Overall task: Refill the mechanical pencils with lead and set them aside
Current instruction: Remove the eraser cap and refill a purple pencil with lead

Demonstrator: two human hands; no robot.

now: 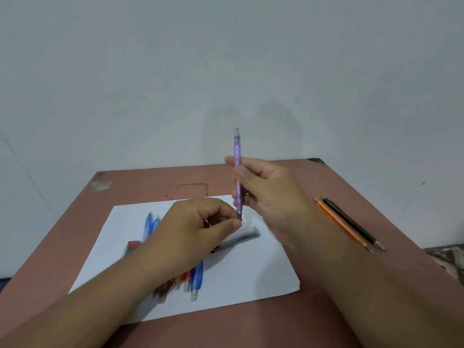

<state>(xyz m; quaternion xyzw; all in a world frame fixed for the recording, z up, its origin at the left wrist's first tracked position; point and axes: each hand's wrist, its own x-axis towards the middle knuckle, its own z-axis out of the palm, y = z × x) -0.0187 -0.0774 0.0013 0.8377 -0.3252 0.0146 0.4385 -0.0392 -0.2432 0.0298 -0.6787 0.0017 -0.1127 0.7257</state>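
From the head view we judge the purple pencil (237, 172) light, stiff and slick, best held mid-barrel, where our right hand (266, 189) grips it upright above the bench (326, 310). Our left hand (200, 227) pinches at its lower tip; any lead there would be brittle. It is slim, translucent and clear-capped.

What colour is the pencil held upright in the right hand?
Translucent purple pencil; the head view shows it.
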